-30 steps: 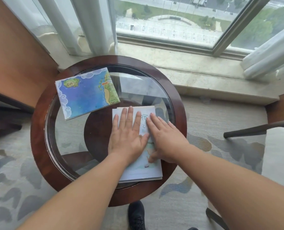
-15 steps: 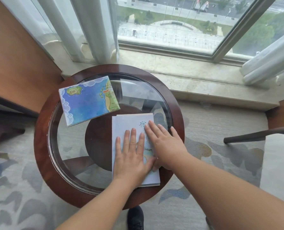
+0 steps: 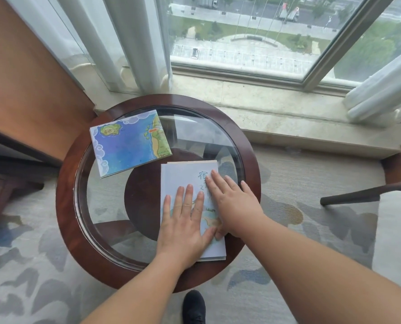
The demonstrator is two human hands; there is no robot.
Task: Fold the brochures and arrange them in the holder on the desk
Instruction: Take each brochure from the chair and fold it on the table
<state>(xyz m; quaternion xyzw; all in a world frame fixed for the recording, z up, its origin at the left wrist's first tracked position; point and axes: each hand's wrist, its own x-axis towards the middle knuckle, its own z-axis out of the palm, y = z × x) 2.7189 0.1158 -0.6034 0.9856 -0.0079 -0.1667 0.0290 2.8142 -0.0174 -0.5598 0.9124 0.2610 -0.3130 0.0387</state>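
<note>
A folded pale blue brochure with printed characters lies on the near right part of the round glass-topped table. My left hand lies flat on its lower half, fingers straight and pressing down. Beside it, my right hand presses flat on the brochure's right side, fingers pointing up and left. A second folded brochure with a blue map print rests on the table's far left, apart from both hands. No holder is in view.
The table has a dark wooden rim and stands on patterned carpet beside a window sill and white curtains. A chair arm juts in at the right. A wooden panel stands at the left. My black shoe shows below the table.
My left hand has slid down the pale brochure toward me, from its upper half to its lower half. The right hand stays pressed flat on the right side. The camera has tilted upward.
</note>
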